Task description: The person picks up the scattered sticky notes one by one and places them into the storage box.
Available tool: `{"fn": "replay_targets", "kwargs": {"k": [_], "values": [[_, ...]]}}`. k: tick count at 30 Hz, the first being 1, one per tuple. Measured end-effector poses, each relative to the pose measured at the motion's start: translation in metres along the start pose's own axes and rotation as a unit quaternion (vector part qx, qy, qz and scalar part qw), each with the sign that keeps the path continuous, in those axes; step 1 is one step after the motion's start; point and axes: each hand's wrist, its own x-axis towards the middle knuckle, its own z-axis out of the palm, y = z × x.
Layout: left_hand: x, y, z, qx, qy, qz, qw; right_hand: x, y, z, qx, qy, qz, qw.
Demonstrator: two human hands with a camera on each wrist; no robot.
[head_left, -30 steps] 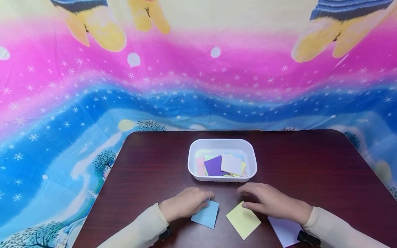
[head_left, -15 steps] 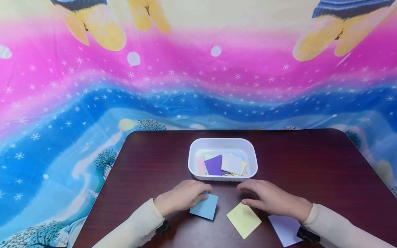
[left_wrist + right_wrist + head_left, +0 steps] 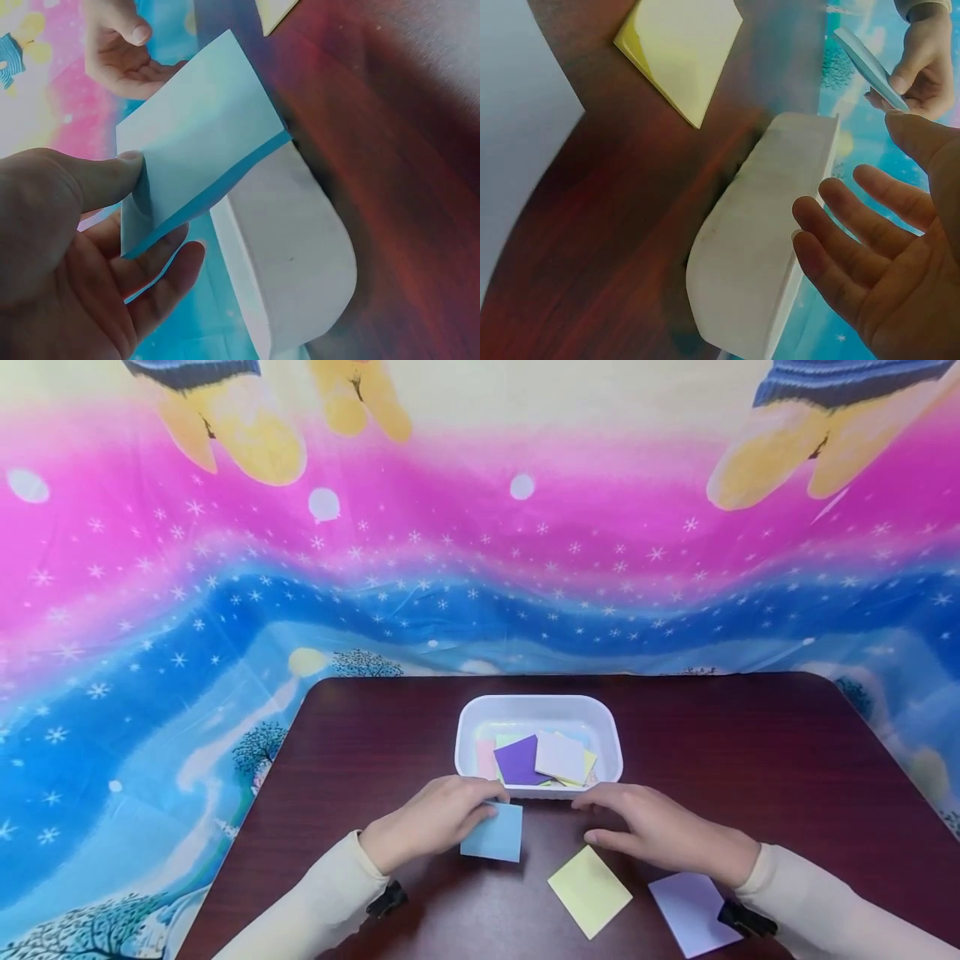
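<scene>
My left hand (image 3: 435, 822) pinches a light-blue sticky-note pad (image 3: 495, 839) by its edge, thumb on top and fingers beneath. In the left wrist view the thickness of the blue pad (image 3: 206, 142) shows as a darker blue side, and it is up off the table before the white plastic basin (image 3: 300, 247). My right hand (image 3: 660, 827) hovers with relaxed fingers beyond a pale-yellow sticky-note pad (image 3: 589, 893), holding nothing. A lilac sticky-note pad (image 3: 684, 914) lies below the right wrist, partly covered by a black strap piece.
Inside the white basin (image 3: 540, 792), a purple pad (image 3: 516, 762) and a whitish pad (image 3: 558, 756) lie over several other coloured ones. The dark wooden table (image 3: 375, 735) ends at a printed pink and blue curtain (image 3: 480, 552).
My left hand has raised the blue pad and carried it forward toward the basin, turning it slightly. The right hand has shifted a little forward; the yellow and lilac pads stay put.
</scene>
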Motion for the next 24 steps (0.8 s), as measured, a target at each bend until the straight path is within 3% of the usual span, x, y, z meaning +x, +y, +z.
{"fn": "replay_targets", "kwargs": {"k": [15, 24], "values": [[0.003, -0.005, -0.016, -0.005, 0.085, -0.031, 0.9959, 0.005, 0.002, -0.006, 0.007, 0.02, 0.009, 1.0], [0.012, -0.011, -0.027, -0.031, 0.102, -0.069, 0.9919, 0.015, 0.003, -0.011, 0.014, 0.034, -0.007, 0.999]]}}
